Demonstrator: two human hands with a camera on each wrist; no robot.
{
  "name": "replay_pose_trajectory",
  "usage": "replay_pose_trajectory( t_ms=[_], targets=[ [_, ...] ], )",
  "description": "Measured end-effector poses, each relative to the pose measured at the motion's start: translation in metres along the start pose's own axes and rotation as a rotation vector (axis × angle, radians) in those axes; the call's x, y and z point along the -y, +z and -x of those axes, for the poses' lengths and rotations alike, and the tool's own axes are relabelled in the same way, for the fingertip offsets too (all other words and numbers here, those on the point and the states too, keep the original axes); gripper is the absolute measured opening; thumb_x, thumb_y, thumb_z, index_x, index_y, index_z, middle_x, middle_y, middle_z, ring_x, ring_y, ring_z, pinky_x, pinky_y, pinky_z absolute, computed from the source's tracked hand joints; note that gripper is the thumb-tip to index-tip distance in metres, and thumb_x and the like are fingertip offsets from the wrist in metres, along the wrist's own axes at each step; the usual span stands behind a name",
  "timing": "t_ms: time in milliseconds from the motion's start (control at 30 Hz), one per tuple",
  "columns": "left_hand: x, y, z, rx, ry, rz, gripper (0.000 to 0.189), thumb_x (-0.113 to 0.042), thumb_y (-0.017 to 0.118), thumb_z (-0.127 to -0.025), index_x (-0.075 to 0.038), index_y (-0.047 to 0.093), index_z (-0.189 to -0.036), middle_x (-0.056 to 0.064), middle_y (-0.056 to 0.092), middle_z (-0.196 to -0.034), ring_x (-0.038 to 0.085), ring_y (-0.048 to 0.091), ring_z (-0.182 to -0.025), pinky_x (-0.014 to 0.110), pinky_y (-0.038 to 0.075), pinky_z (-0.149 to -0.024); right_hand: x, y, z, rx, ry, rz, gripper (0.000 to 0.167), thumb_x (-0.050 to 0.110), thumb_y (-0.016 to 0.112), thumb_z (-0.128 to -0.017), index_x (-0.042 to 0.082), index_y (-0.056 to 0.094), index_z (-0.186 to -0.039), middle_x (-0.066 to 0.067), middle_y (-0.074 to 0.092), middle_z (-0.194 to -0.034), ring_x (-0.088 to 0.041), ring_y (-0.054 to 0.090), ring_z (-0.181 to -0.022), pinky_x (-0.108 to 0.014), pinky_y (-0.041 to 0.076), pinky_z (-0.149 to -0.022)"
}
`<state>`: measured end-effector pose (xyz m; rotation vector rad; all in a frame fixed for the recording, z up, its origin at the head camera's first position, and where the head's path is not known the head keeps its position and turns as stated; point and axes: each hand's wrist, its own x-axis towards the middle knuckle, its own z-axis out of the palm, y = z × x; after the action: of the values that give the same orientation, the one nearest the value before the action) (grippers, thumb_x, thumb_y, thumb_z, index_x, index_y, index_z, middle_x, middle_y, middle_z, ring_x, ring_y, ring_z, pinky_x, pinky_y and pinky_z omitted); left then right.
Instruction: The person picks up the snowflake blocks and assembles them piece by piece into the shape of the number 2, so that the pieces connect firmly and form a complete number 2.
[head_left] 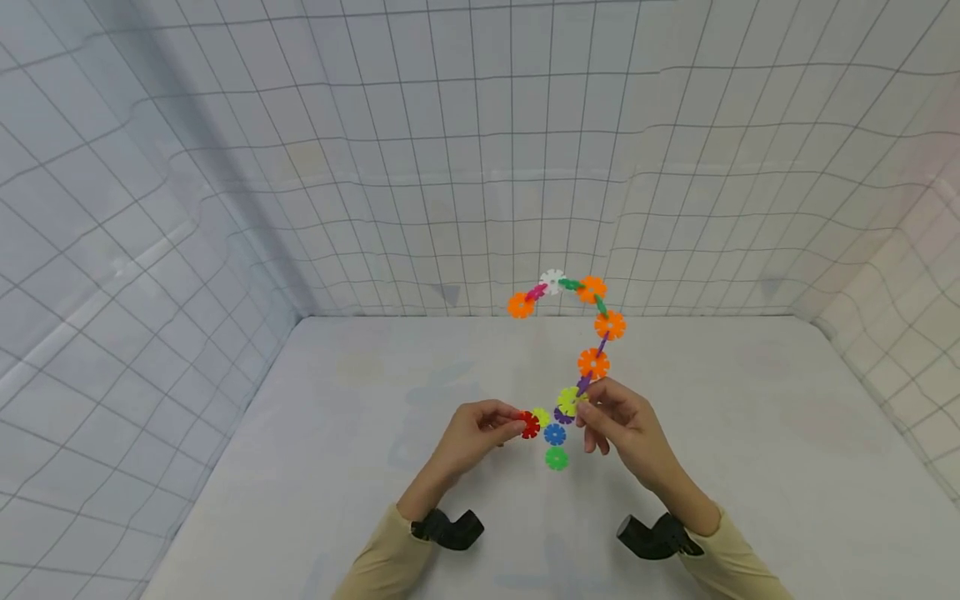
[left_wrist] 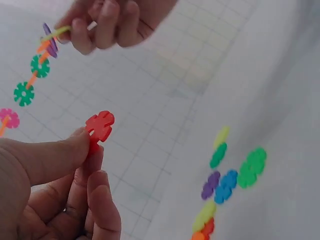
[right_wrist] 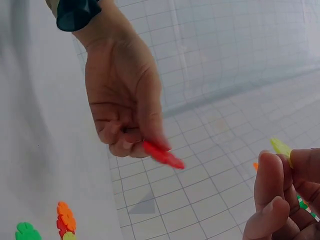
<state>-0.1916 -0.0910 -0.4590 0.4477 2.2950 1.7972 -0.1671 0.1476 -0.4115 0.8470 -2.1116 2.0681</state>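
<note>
Between thumb and fingers, my left hand pinches a red notched snowflake disc. Across from it, my right hand pinches a yellow snowflake disc at the near end of a chain. The chain arcs up and over to the left: purple discs, orange discs, green discs, a white disc, a pink disc, and an orange disc at its far end. A gap separates the red disc from the yellow one.
Loose discs lie on the white table below the hands, among them a blue disc and a light green disc. An orange disc lies there too. Grid-patterned white walls stand behind and at both sides.
</note>
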Motion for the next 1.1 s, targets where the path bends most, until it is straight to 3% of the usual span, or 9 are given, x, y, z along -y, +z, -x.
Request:
replay_pose_trajectory(
  t_ms=[100, 267, 400, 800, 1100],
  targets=[
    [-0.015, 0.003, 0.005, 0.040, -0.023, 0.126, 0.021, -0.017, 0.069, -0.088, 0.000, 0.067, -0.100, 0.016, 0.069, -0.089, 0.038, 0.061, -0.082, 0.051, 0.051, -0.073, 0.000, 0.000, 0.000, -0.002, -0.007, 0.007, 0.004, -0.004, 0.051, -0.095, -0.001, 0.054, -0.096, -0.008, 0.059, -0.077, -0.022, 0.053, -0.050, -0.033, 0.044, -0.041],
    [-0.037, 0.008, 0.014, 0.067, -0.025, 0.239, 0.021, -0.015, 0.069, -0.088, 0.003, 0.065, -0.097, 0.021, 0.068, -0.085, 0.020, 0.065, -0.071, 0.034, 0.053, -0.064, 0.000, 0.000, 0.001, -0.004, 0.003, 0.005, 0.004, -0.004, 0.052, -0.095, -0.001, 0.054, -0.095, -0.007, 0.059, -0.077, -0.025, 0.053, -0.050, -0.031, 0.044, -0.041],
    [-0.045, 0.013, 0.018, 0.066, -0.015, 0.269, 0.021, -0.015, 0.070, -0.088, 0.004, 0.063, -0.095, 0.020, 0.069, -0.083, 0.017, 0.066, -0.069, 0.029, 0.052, -0.059, -0.001, 0.001, 0.002, -0.005, 0.016, 0.004, 0.004, -0.004, 0.052, -0.094, 0.000, 0.054, -0.095, -0.007, 0.059, -0.076, -0.024, 0.053, -0.050, -0.031, 0.045, -0.042],
    [-0.045, 0.020, 0.021, 0.024, -0.033, 0.301, 0.023, -0.015, 0.070, -0.087, 0.005, 0.063, -0.096, 0.014, 0.069, -0.083, 0.017, 0.065, -0.069, 0.025, 0.051, -0.059, -0.002, 0.004, 0.003, 0.024, -0.008, 0.002, 0.007, -0.006, 0.051, -0.094, 0.000, 0.054, -0.095, -0.007, 0.059, -0.076, -0.023, 0.053, -0.049, -0.031, 0.044, -0.041],
    [-0.042, 0.027, 0.021, 0.054, -0.095, 0.501, 0.026, -0.014, 0.066, -0.090, 0.009, 0.061, -0.101, 0.005, 0.066, -0.078, 0.011, 0.060, -0.067, 0.021, 0.050, -0.061, -0.004, 0.005, 0.003, 0.053, -0.035, -0.020, 0.001, -0.005, 0.051, -0.094, -0.006, 0.051, -0.094, -0.007, 0.059, -0.077, -0.018, 0.053, -0.050, -0.031, 0.042, -0.039]
  ],
)
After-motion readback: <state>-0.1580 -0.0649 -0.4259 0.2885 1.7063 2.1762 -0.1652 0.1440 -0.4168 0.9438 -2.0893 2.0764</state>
